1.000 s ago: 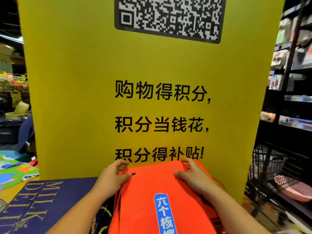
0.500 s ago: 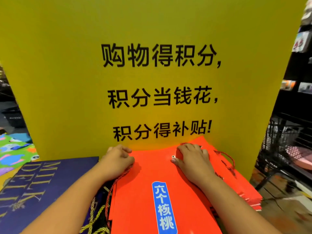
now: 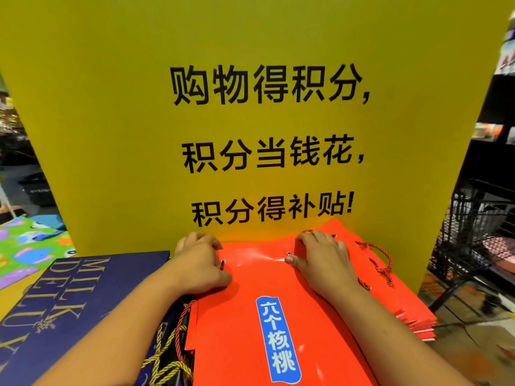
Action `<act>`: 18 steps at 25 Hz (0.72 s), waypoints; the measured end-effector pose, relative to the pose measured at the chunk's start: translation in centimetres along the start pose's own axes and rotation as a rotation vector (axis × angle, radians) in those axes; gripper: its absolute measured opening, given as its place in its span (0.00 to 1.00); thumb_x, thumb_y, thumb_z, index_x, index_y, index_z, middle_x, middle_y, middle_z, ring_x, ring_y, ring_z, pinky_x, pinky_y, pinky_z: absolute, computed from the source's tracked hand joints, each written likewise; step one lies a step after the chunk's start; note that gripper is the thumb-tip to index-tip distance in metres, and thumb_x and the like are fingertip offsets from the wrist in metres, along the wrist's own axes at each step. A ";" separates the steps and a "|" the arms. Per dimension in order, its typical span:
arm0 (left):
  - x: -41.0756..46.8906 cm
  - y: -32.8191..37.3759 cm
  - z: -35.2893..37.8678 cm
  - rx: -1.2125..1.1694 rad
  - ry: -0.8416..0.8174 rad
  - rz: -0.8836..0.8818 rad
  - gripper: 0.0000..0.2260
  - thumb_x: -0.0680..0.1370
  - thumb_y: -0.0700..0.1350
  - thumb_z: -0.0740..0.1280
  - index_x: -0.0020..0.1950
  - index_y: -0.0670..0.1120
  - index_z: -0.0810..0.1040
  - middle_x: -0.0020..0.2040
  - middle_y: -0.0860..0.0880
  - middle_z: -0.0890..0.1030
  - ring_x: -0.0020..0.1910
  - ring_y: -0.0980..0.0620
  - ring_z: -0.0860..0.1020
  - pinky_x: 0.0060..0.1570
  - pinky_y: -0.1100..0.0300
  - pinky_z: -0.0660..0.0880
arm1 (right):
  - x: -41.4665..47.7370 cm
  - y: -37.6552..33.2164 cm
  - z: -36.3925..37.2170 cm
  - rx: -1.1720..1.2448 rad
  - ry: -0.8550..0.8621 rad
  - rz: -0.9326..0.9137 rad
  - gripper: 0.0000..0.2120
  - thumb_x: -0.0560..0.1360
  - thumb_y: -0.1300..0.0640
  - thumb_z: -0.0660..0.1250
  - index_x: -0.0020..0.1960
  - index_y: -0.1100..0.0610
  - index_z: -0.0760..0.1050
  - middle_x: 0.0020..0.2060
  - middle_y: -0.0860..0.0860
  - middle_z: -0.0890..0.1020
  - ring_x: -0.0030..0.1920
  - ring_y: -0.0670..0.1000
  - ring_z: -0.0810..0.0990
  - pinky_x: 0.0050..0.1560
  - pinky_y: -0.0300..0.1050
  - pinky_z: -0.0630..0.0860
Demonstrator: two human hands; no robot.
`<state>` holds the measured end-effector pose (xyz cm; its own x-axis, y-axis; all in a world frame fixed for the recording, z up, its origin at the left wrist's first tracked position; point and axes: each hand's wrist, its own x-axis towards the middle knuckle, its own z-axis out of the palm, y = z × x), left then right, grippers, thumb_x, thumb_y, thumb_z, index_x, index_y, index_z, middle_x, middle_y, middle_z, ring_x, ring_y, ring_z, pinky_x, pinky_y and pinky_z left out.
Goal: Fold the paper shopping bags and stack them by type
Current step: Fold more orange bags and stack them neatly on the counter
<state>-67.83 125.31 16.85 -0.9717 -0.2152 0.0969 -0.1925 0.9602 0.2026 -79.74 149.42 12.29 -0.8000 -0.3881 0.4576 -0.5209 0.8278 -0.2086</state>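
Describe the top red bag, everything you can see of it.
The top red bag is glossy orange-red paper. It is folded flat and lies face up on a stack of red bags, with its top edge near the foot of the yellow sign. A blue label with white characters runs down its face, and two metal eyelets sit near the top edge. The left hand and right hand each curl fingers over that edge, thumbs on the face. Which cords are its own I cannot tell.
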 end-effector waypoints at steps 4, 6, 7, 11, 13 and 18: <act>0.1 0.4 0.1 0.129 -0.118 0.003 0.16 0.62 0.64 0.68 0.32 0.51 0.77 0.69 0.58 0.67 0.73 0.50 0.57 0.69 0.52 0.57 | 0.1 -0.1 0.1 -0.004 -0.008 0.010 0.24 0.76 0.34 0.61 0.66 0.46 0.70 0.62 0.45 0.74 0.64 0.50 0.70 0.61 0.50 0.63; 0.1 -0.1 0.0 -0.059 -0.210 -0.067 0.15 0.59 0.61 0.69 0.39 0.54 0.77 0.69 0.56 0.67 0.73 0.49 0.58 0.70 0.51 0.61 | 0.0 0.0 0.1 -0.006 -0.005 0.008 0.23 0.77 0.34 0.61 0.66 0.46 0.70 0.62 0.45 0.74 0.64 0.50 0.70 0.61 0.50 0.63; 0.2 -0.5 0.0 -0.131 -0.216 -0.062 0.16 0.56 0.61 0.69 0.40 0.56 0.76 0.67 0.56 0.68 0.73 0.50 0.59 0.69 0.51 0.63 | 0.0 0.0 0.1 -0.005 -0.006 0.009 0.23 0.77 0.34 0.61 0.66 0.46 0.70 0.62 0.45 0.74 0.64 0.50 0.70 0.61 0.50 0.63; 0.4 -0.3 0.0 -0.094 0.048 0.052 0.10 0.62 0.57 0.68 0.31 0.51 0.79 0.59 0.62 0.71 0.66 0.57 0.61 0.62 0.56 0.57 | 0.0 -0.1 0.0 0.005 0.000 0.015 0.23 0.77 0.35 0.62 0.66 0.47 0.70 0.61 0.46 0.74 0.64 0.50 0.71 0.60 0.50 0.64; 0.5 -0.1 -0.1 -0.107 0.280 0.088 0.12 0.65 0.57 0.67 0.25 0.53 0.75 0.59 0.62 0.74 0.66 0.55 0.65 0.56 0.56 0.56 | 0.0 -0.1 0.0 0.010 0.005 0.014 0.23 0.77 0.35 0.62 0.65 0.47 0.70 0.61 0.46 0.75 0.64 0.51 0.71 0.60 0.50 0.64; 0.6 -1.0 -0.4 0.101 0.266 0.009 0.23 0.67 0.74 0.65 0.38 0.56 0.81 0.54 0.59 0.78 0.58 0.53 0.71 0.53 0.53 0.69 | -0.2 0.0 0.0 0.006 0.017 0.014 0.22 0.76 0.35 0.62 0.64 0.47 0.71 0.60 0.46 0.75 0.63 0.51 0.72 0.60 0.50 0.64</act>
<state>-68.18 124.11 17.09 -0.9062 -0.2329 0.3531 -0.2094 0.9723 0.1038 -79.60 149.46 12.17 -0.8022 -0.3698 0.4688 -0.5116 0.8305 -0.2204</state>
